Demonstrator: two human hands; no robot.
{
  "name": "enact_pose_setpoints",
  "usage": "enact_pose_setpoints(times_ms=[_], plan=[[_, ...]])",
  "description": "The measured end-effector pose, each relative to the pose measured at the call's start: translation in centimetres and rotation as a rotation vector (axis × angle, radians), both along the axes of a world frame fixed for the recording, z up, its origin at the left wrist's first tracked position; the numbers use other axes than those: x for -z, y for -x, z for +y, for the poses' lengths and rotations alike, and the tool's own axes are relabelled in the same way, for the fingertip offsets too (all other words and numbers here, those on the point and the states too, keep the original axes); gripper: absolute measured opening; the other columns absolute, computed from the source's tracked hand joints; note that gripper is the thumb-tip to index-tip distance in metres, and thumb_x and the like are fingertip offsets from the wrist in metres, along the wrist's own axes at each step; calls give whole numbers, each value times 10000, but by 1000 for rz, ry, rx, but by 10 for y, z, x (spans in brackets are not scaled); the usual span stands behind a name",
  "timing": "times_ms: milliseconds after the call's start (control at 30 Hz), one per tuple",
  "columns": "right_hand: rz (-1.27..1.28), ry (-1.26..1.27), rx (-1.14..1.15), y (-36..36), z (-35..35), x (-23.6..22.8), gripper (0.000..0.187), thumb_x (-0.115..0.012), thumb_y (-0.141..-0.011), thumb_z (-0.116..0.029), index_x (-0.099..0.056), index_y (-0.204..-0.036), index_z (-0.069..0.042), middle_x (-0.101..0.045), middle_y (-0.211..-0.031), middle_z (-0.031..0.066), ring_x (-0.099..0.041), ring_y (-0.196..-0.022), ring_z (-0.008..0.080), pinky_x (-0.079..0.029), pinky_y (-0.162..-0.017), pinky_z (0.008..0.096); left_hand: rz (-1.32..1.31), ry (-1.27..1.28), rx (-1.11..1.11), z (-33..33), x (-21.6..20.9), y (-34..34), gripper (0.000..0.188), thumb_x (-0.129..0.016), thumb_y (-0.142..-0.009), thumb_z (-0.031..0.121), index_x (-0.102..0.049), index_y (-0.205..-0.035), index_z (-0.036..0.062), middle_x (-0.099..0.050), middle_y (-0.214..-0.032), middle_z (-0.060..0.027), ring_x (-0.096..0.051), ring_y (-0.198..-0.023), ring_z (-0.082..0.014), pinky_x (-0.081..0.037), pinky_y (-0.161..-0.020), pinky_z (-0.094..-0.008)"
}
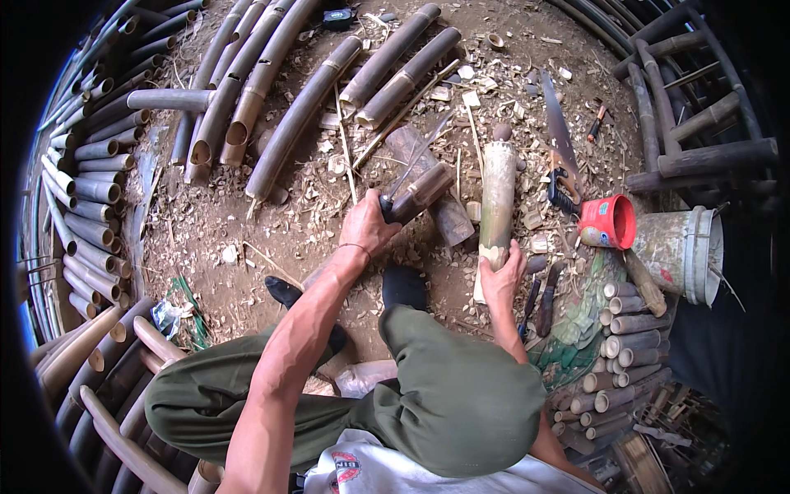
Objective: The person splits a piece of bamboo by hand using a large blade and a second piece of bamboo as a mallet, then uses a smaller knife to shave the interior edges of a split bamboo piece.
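Note:
My left hand [368,228] is closed round the black handle of a long narrow blade [421,154], which points up and to the right. Under that hand a dark bamboo tube [425,193] lies slanted, its upper end across a wooden block [448,220]. Whether my fingers also press on the tube is hidden. My right hand [503,274] grips the lower end of a thick pale green bamboo club [498,185] with a whitish, frayed top. The club points away from me, beside the block and apart from the tube.
Wood chips litter the dirt floor. A handsaw [558,136], a red tub [607,222] and a white bucket [673,251] lie to the right, above stacked short bamboo pieces [629,337]. Long bamboo poles [306,115] lie ahead; more bamboo [99,189] is piled left. A knife [546,305] lies near my right hand.

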State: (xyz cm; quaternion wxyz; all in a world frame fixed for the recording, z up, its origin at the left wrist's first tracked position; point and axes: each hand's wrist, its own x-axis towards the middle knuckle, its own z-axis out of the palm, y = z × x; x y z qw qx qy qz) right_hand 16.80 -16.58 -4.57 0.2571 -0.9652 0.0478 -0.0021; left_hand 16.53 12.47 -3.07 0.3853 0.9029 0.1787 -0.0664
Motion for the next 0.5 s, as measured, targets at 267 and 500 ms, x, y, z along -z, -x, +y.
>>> enact_pose_setpoints(times_ms=[267, 500], plan=[[149, -41, 60, -6, -4, 33, 982, -773, -698, -198, -195, -1458, 31, -404, -1358, 309, -415, -1256, 448, -340, -1070, 475, -96, -138, 125, -15, -4, 0, 504, -793, -740, 201, -482, -1086, 6, -617, -959, -226, -610, -920, -401, -488, -820, -467], [142, -58, 93, -7, -4, 34, 949, -735, -692, -190, -210, -1456, 16, -448, -1325, 306, -452, -1215, 446, -356, -1050, 479, -5, 31, 72, 7, 2, -6, 701, -852, -668, 316, -490, -1174, -6, -641, -1030, -250, -632, -969, -399, -504, -858, -437]])
